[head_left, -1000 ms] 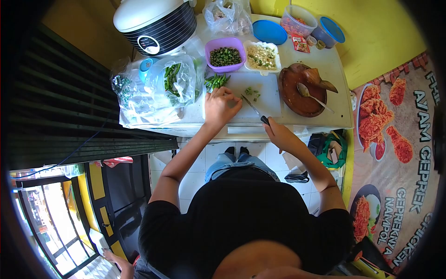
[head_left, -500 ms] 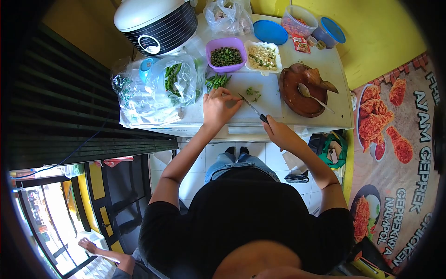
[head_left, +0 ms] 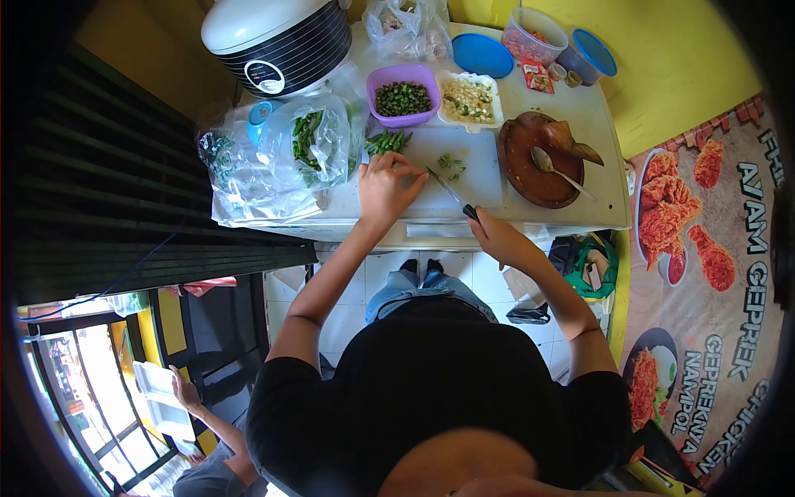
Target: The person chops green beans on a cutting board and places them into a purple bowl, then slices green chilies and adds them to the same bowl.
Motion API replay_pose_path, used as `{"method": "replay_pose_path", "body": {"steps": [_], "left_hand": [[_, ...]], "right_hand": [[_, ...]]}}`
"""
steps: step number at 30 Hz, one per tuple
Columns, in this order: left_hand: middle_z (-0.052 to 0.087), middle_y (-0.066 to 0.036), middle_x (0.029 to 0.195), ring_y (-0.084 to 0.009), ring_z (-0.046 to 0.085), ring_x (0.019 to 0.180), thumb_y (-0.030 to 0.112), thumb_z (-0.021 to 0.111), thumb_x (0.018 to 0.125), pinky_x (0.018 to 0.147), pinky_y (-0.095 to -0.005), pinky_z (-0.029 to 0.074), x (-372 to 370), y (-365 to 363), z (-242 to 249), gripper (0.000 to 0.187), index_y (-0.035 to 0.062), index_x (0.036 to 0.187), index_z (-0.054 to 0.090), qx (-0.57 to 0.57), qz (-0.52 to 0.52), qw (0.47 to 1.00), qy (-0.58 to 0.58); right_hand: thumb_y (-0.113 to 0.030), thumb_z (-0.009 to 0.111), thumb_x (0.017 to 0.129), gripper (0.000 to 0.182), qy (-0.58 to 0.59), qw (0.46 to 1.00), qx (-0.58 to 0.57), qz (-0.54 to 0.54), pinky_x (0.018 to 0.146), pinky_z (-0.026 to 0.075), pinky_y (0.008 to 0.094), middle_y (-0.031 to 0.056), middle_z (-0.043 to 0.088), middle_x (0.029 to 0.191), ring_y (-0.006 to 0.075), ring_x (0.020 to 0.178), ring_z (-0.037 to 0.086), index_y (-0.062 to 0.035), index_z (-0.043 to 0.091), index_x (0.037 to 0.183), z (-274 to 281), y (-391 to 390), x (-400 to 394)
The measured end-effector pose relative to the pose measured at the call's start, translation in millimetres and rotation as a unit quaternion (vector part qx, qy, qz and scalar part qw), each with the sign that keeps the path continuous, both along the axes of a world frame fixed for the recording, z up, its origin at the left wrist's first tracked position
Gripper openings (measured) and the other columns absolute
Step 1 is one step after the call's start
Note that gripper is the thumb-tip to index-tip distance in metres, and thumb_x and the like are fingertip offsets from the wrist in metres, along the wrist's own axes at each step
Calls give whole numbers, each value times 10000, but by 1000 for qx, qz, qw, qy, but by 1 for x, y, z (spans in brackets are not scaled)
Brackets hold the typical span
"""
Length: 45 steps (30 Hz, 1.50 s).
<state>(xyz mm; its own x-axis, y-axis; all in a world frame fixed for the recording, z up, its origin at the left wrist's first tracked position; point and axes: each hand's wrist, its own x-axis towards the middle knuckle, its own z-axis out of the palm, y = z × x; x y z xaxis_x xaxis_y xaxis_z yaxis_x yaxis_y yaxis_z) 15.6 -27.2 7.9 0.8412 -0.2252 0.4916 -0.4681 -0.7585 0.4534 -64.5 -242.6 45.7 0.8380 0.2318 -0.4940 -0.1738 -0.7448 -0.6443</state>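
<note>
A small knife (head_left: 447, 186) with a black handle is gripped in my right hand (head_left: 501, 236); its blade points up and left over the white cutting board (head_left: 476, 161). My left hand (head_left: 387, 192) is closed, thumb and fingers pinched by the knife tip; what they hold is too small to make out. Just beyond it lies a bundle of green beans (head_left: 387, 141). Several cut green pieces (head_left: 450, 164) rest on the board right of the blade. Behind the board, a purple bowl (head_left: 403, 73) contains chopped green pieces, beside a white foam box (head_left: 469, 126) of chopped pale and green food.
On the right is a brown mortar (head_left: 517, 186) with a pestle (head_left: 559, 137) and spoon (head_left: 546, 161). Plastic bags (head_left: 281, 195) with greens lie left, below a rice cooker (head_left: 286, 41). Blue lid (head_left: 483, 55) and tubs stand behind. Another person's hand (head_left: 186, 389) is at lower left.
My hands and the knife have barely shifted. At lower left, the other person's arm has moved up and right, and a white foam box now stands open by that hand.
</note>
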Motion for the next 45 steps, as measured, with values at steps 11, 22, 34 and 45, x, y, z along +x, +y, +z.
{"method": "replay_pose_path", "body": {"steps": [11,22,34,45], "left_hand": [[616,-3,886,-199,566,865,252,707,751,738,-357,378,5,-10,3,149,169,870,744,-14,-27,1000,-3],[619,10,908,-192,564,858,246,740,718,731,-356,376,17,34,24,165,216,880,748,31,59,998,-4],[611,27,914,-180,555,880,290,776,672,747,-348,367,9,43,15,125,209,766,757,73,40,997,0],[611,22,908,-188,557,854,306,772,685,736,-352,369,-5,45,20,172,204,823,758,81,40,996,10]], "right_hand": [[-349,360,997,332,-35,992,108,-53,317,428,283,57,455,584,148,398,493,-39,479,981,-3,-11,5],[-359,368,993,352,-22,994,92,-46,326,453,296,69,464,624,149,402,483,-30,492,974,-1,-19,16],[-359,374,990,353,-20,995,98,-17,331,447,304,100,500,611,205,381,521,-29,497,981,0,-21,22],[-353,382,989,355,6,995,97,-24,342,460,294,92,518,684,176,461,538,-18,499,980,11,-18,13]]}}
